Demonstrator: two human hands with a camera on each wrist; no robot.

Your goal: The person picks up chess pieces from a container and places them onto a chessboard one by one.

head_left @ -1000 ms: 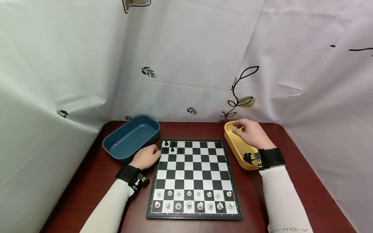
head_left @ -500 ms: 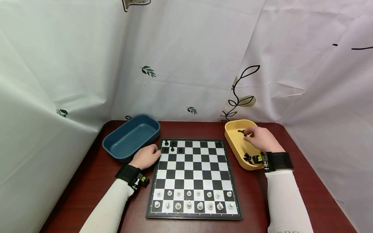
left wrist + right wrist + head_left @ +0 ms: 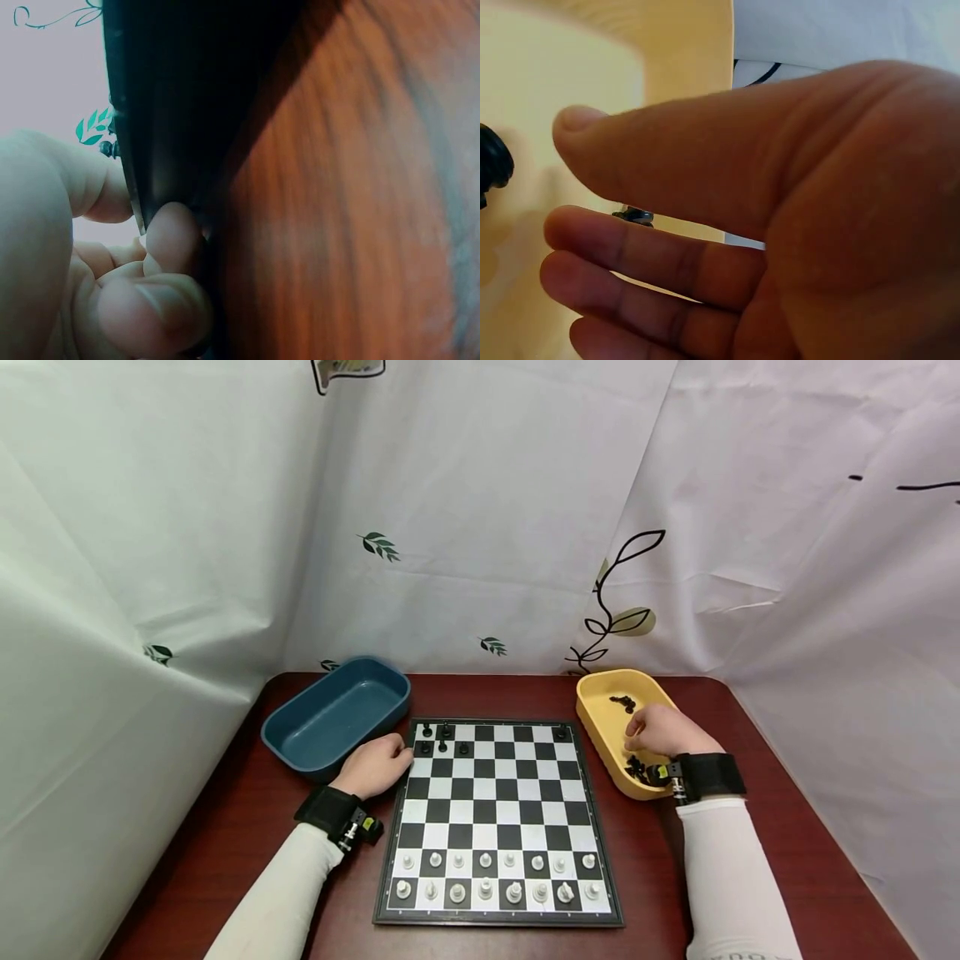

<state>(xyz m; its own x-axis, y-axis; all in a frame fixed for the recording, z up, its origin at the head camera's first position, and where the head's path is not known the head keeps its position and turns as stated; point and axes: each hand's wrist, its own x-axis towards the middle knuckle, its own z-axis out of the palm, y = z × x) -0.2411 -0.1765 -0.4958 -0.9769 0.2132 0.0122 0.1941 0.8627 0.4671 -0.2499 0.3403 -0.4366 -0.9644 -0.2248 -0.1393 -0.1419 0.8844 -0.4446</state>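
My left hand (image 3: 373, 766) rests at the left edge of the chessboard (image 3: 483, 789). In the left wrist view, the curled fingers (image 3: 174, 236) hold the board's dark rim. My right hand (image 3: 667, 730) is lowered into the yellow tray (image 3: 600, 747). Its thumb and fingers (image 3: 660, 251) are extended and apart, with nothing pinched between them. Black chess pieces (image 3: 624, 702) lie at the tray's far end, and more black pieces (image 3: 637, 770) lie near its front. One black piece (image 3: 493, 159) appears at the left of the right wrist view.
White chess pieces (image 3: 486, 888) fill the board's two near rows. Several black pieces (image 3: 442, 747) stand at its far left corner, with one black rook-like piece (image 3: 561, 733) at the far right. A blue tray (image 3: 337, 714) sits at the back left of the red-brown table (image 3: 495, 693).
The right hand has moved nearer and down inside the yellow tray, uncovering black pieces at its far end. The left hand stays at the board's edge.
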